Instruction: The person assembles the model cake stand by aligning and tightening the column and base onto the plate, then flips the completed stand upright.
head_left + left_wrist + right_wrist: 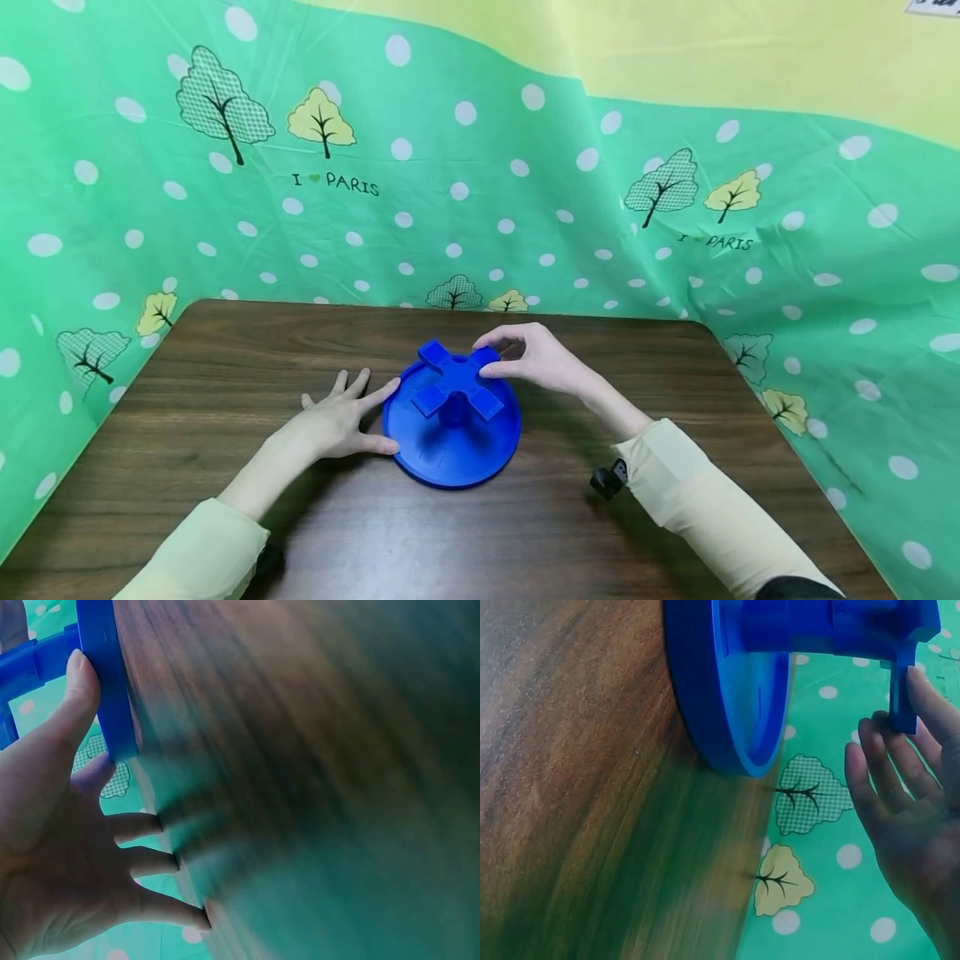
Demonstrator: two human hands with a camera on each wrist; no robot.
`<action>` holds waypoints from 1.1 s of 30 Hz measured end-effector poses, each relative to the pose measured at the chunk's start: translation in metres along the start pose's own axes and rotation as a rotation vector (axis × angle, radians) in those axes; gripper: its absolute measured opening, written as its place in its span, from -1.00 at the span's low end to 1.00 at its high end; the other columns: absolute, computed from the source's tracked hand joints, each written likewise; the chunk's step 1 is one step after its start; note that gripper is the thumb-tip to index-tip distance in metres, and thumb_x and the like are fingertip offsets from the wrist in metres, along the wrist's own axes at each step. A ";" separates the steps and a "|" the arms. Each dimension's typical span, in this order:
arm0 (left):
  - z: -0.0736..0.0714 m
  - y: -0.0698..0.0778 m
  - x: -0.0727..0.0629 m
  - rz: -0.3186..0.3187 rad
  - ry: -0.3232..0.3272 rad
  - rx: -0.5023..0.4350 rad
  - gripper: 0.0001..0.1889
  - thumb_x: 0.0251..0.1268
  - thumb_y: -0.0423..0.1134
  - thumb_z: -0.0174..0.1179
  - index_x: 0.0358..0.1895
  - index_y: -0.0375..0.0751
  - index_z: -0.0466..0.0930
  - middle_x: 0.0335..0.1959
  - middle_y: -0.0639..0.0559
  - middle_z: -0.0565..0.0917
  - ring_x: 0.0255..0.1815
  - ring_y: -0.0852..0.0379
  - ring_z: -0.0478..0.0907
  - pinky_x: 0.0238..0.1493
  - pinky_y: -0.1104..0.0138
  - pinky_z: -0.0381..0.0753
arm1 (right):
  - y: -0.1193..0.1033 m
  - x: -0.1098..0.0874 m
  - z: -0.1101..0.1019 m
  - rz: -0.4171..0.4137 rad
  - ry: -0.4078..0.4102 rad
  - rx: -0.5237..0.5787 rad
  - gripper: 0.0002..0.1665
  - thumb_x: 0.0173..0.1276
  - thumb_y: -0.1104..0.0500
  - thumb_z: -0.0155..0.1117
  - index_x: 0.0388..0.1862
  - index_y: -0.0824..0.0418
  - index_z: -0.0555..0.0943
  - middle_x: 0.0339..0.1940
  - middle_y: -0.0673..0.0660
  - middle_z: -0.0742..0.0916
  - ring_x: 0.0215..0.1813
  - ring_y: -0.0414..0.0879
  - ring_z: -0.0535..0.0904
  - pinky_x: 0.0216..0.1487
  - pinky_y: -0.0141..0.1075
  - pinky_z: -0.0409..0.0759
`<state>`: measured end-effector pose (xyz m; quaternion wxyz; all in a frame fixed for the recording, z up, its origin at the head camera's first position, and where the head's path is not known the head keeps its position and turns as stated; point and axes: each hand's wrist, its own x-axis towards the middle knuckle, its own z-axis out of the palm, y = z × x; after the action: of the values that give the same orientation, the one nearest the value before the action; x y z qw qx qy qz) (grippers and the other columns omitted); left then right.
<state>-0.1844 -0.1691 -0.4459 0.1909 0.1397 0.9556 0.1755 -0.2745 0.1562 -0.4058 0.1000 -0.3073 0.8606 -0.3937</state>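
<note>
A blue plastic stand [431, 458] has a wide round base with a raised rim, a short central post [802, 626] and a flat four-armed cross [457, 377] on top. It stands upright on the wooden table. My left hand [333, 425] is spread at the base's left side, with the thumb [82, 682] and forefinger at the rim and the other fingertips on the table. At the back right, my right hand [543, 358] pinches one arm [902, 697] of the cross between thumb and fingers.
The dark wood-grain table [247, 350] runs back to a green polka-dot cloth [420, 208] with printed trees. Under the right sleeve [675, 475] hangs a small black device [609, 479].
</note>
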 end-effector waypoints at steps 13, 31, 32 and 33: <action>0.001 -0.004 -0.003 0.024 0.020 0.009 0.06 0.18 0.45 0.28 0.68 0.17 0.01 0.67 -0.43 0.00 0.62 -0.63 -0.11 0.19 -0.73 -0.04 | 0.012 -0.017 -0.008 0.027 0.016 0.081 -0.44 0.36 -0.01 0.48 0.33 -0.08 0.61 0.21 0.01 0.76 0.17 -0.11 0.71 0.23 -0.03 0.65; -0.017 -0.018 0.001 0.071 0.361 -0.002 -0.30 0.40 0.30 0.20 0.49 0.05 0.45 0.38 -0.25 0.57 0.36 -0.33 0.55 0.09 -0.36 0.58 | 0.041 -0.045 -0.008 0.156 -0.024 -0.044 -0.40 0.43 -0.10 0.39 0.35 0.13 0.59 -0.02 0.04 0.79 -0.03 -0.08 0.71 0.00 -0.16 0.69; -0.017 -0.017 0.002 0.068 0.364 -0.009 -0.31 0.40 0.31 0.19 0.48 0.05 0.46 0.38 -0.24 0.58 0.36 -0.33 0.56 0.09 -0.35 0.58 | 0.041 -0.045 -0.007 0.171 -0.029 -0.037 -0.39 0.43 -0.10 0.38 0.35 0.14 0.59 -0.04 0.05 0.78 -0.06 -0.05 0.72 -0.03 -0.13 0.71; -0.017 -0.016 0.002 0.065 0.365 -0.016 -0.31 0.40 0.31 0.19 0.47 0.05 0.48 0.37 -0.23 0.59 0.35 -0.32 0.57 0.10 -0.34 0.58 | 0.041 -0.045 -0.006 0.186 -0.035 -0.028 -0.38 0.43 -0.11 0.38 0.35 0.15 0.58 -0.05 0.07 0.78 -0.10 -0.02 0.72 -0.06 -0.12 0.73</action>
<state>-0.1967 -0.1877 -0.4383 0.0097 0.1350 0.9679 0.2119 -0.2594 0.2079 -0.4354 0.1469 -0.2342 0.8889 -0.3652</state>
